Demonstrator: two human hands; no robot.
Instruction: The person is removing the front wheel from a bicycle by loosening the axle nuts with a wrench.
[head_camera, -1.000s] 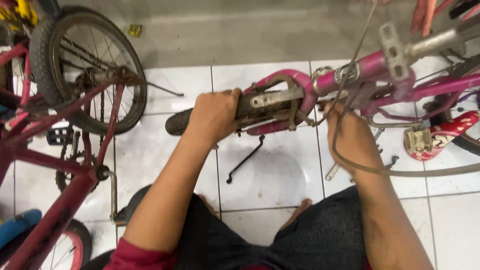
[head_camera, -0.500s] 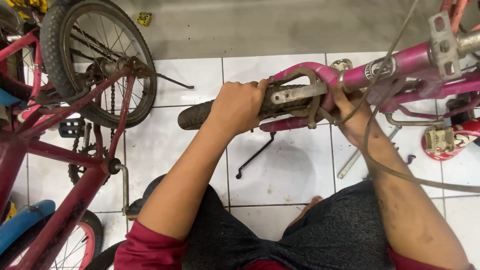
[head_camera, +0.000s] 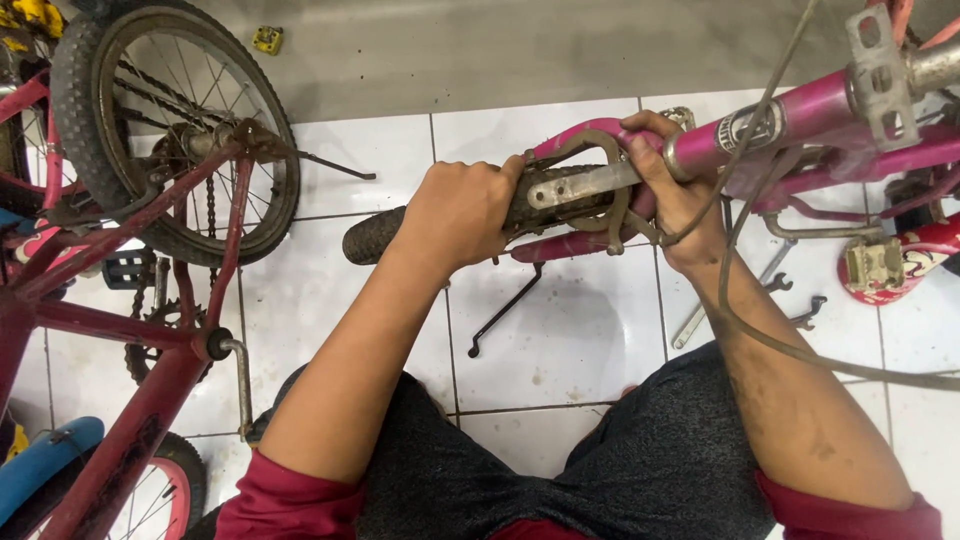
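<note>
A: Floor (head_camera: 570, 330), white tile with grey concrete at the far edge. Red bike (head_camera: 130, 330) stands left, its rear wheel (head_camera: 170, 130) far left. Pink bike (head_camera: 770, 125) comes in from the right.

B: Where is the work?

A: Centre, on the small tyre (head_camera: 375, 235) in the pink bike's fork. It is held off the floor, between the knees and the far tiles.

B: Hands?

A: Left hand (head_camera: 460, 210) is closed around the tyre, fingers wrapped over the tread. Right hand (head_camera: 680, 200) is closed on the fork end, just right of the brake arm (head_camera: 580, 185), thumb over the pink tube. Both grips look firm.

B: Step in hand?

A: Judgement: the wheel is being braced or shifted against the fork at the brake. Any next move here calls for the right hand to keep the fork steady while the left turns or pulls the tyre, clear of the brake arm and the cable (head_camera: 760, 330).

B: Smaller items?

A: Black kickstand (head_camera: 505, 310) lies on the tiles under the tyre. Spanners (head_camera: 800, 312) lie near the right forearm. A pedal (head_camera: 868, 265) shows right. A yellow piece (head_camera: 266, 40) lies on the concrete, far left.

B: Not readable?

A: The rim and axle are hidden by the left hand and brake arm. Whether the wheel is seated, cannot tell. Both bikes are cut off at the frame edges.
</note>
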